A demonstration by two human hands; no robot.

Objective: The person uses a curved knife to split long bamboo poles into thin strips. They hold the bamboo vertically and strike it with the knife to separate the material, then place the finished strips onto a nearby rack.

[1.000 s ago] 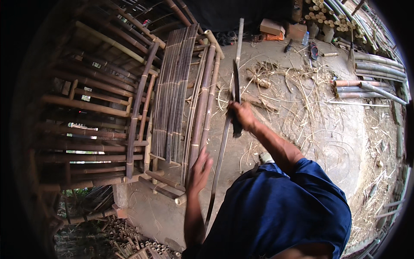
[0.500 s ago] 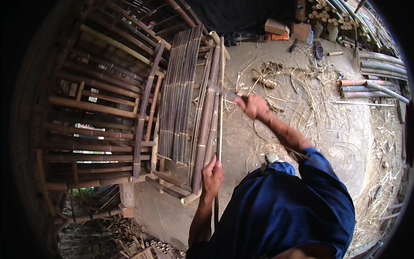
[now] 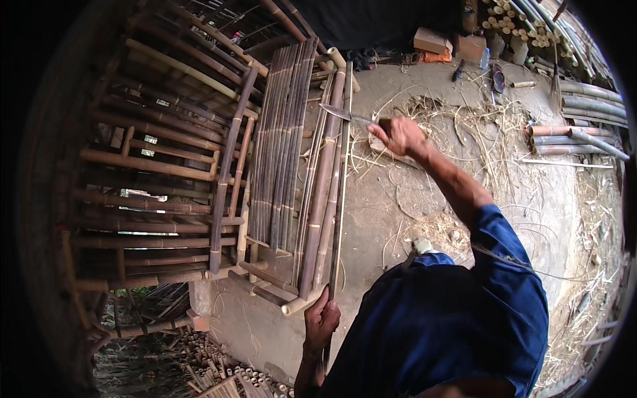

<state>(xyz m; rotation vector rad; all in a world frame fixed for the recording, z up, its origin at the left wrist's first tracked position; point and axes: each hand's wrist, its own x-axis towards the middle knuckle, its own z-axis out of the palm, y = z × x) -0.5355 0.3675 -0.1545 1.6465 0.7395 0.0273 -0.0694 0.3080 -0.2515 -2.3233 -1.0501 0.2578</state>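
My right hand [image 3: 403, 137] is closed round the handle of a knife, its curved blade [image 3: 336, 112] pointing left across a long thin bamboo strip [image 3: 343, 179]. The strip runs along the right side of a bamboo bench frame [image 3: 330, 152], down toward my body. Just below the frame's near corner, my left hand [image 3: 322, 321] is closed round the strip's near part. Several dark bamboo slats [image 3: 282, 132] lie lengthwise on the bench frame, left of the strip. Whether the blade touches the strip, I cannot tell.
To the left stands a larger bamboo rack [image 3: 159, 159]. Bamboo shavings [image 3: 488, 123] litter the floor on the right. Bamboo poles [image 3: 577, 140] lie at the far right, and a cardboard box [image 3: 432, 41] sits at the back. Cut bamboo pieces [image 3: 212, 361] are piled at the lower left.
My left hand has slid nearer my body along the strip. My right hand has shifted slightly right and toward me; the knife, blurred before, now shows clearly across the strip.
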